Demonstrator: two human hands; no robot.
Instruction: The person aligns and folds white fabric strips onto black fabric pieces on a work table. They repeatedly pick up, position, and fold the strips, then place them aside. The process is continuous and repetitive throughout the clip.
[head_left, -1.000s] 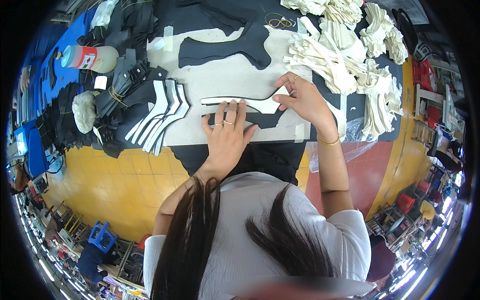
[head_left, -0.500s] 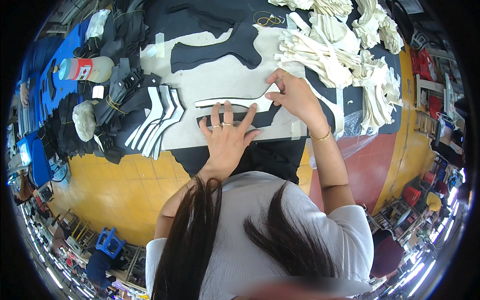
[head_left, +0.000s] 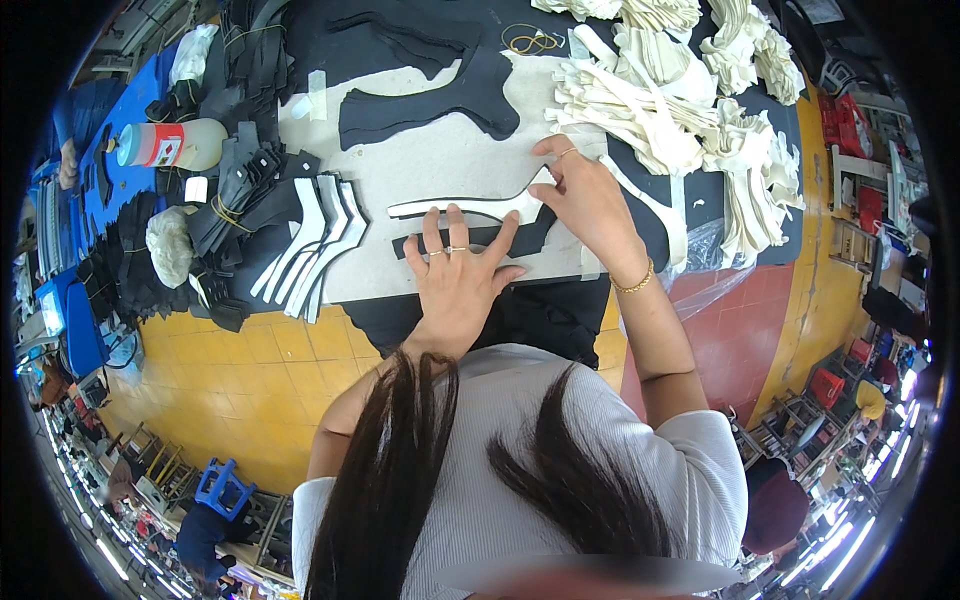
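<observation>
Near the worktop's front edge, the left hand (head_left: pixel 455 275) presses flat, fingers spread, while the right hand (head_left: pixel 585 195) pinches the long curved white fabric strip (head_left: pixel 470 207), which could slip askew.

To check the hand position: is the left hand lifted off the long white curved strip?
No, the left hand lies flat with spread fingers against the long white curved strip on the grey board.
</observation>
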